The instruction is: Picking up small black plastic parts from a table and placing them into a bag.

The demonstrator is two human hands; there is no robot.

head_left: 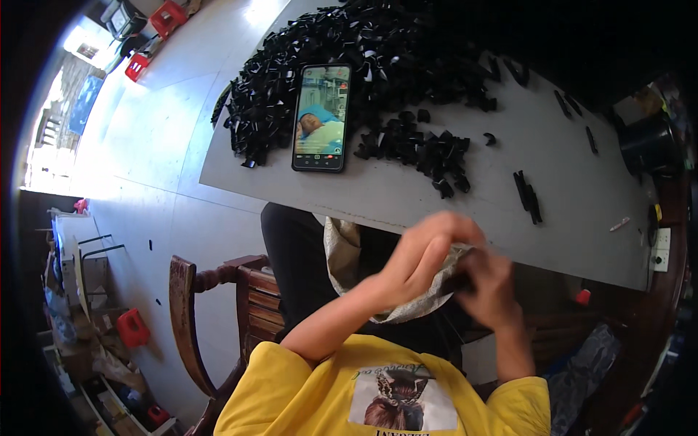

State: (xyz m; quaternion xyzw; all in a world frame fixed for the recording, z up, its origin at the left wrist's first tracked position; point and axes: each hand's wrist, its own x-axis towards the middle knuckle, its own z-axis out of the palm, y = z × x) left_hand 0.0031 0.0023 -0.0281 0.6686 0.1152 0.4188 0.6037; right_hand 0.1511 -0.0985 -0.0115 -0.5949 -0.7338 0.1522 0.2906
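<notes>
Seen from the head camera, a person in a yellow printed T-shirt is sitting at a grey flat counter and working both hands together just below its near edge, over the lap. The left hand is curling its fingers down over a pale patterned cloth bag that is hanging open between counter edge and body, while the right hand is closing around a small black plastic piece, pinching it against the bag's rim; the motion blur is making it impossible to tell exactly how the fingers are meeting. On the counter, a large heap of small black plastic clips is lying across the far side, reaching well beyond the top of the picture, and a smaller loose cluster of the same black pieces is sitting nearer the person, with a few dark strips scattered further right. A black smartphone with a lit screen is lying flat beside the heap, playing a video. Judging by the heap, most of the pieces are waiting untouched on the counter, and only the one in hand is being dealt with at the bag; how much the bag is already holding cannot be seen. A brown wooden chair is standing at the person's left.
</notes>
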